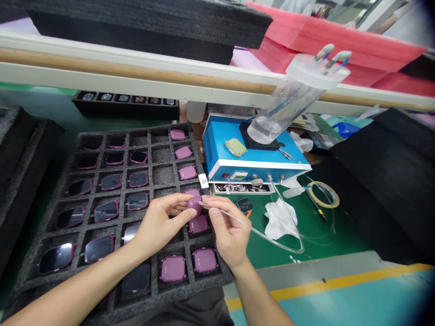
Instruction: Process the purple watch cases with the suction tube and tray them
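Tape roll [335,199], crumpled tissue [279,219], red foam [369,52]

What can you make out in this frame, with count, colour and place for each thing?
foam tray: one, dark grey, left to centre
screened watches: over a dozen, black with purple rims, mostly tray's left and middle
plain cases: at least seven, purple, tray's right side
label: one, white, tray's right edge
blue machine: one, blue and white, right of tray
clear cylinder: one, colourless, atop machine
pale case: one, yellow-green, atop machine
tissue: one, white, before machine
tape roll: one, yellowish, right of tissue
rear tray: one, black, behind foam tray
foam stack: one, pink-red, top right
held case: one, purple, above tray
clear tube: one, colourless, curving from machine
left hand: one, bare, gripping held case
right hand: one, bare, holding tube near its tip
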`<state>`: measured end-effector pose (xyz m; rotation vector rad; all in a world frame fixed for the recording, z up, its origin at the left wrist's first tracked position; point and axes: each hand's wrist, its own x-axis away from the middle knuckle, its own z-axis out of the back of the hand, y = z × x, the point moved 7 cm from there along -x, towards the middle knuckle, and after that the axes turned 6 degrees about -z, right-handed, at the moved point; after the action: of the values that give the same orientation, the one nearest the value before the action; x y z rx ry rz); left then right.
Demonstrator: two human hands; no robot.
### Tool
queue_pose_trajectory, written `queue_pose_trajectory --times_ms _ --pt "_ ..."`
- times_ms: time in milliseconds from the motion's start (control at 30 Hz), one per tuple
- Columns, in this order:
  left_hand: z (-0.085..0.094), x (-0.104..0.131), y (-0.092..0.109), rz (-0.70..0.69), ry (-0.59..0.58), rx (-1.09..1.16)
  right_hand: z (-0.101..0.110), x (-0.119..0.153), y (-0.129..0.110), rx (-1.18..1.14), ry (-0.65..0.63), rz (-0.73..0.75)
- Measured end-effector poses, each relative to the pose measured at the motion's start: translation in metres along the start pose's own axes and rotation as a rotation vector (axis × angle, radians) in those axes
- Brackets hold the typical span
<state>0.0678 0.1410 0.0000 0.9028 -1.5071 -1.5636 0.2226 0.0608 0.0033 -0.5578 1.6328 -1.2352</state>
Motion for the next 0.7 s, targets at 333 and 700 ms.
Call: queue_pose_trajectory --times_ms 333,700 --pt "-0.0009 -0.0006 0.0024 -0.041 -0.025 -0.012 -0.0005 -0.001 0.0025 -0.012 -0.004 -0.02" --pt "-0.0003 -0.0008 0.0017 -0.046 -0.018 -0.005 -0.0007 0.0003 0.0038 -0.044 -0.018 -0.027"
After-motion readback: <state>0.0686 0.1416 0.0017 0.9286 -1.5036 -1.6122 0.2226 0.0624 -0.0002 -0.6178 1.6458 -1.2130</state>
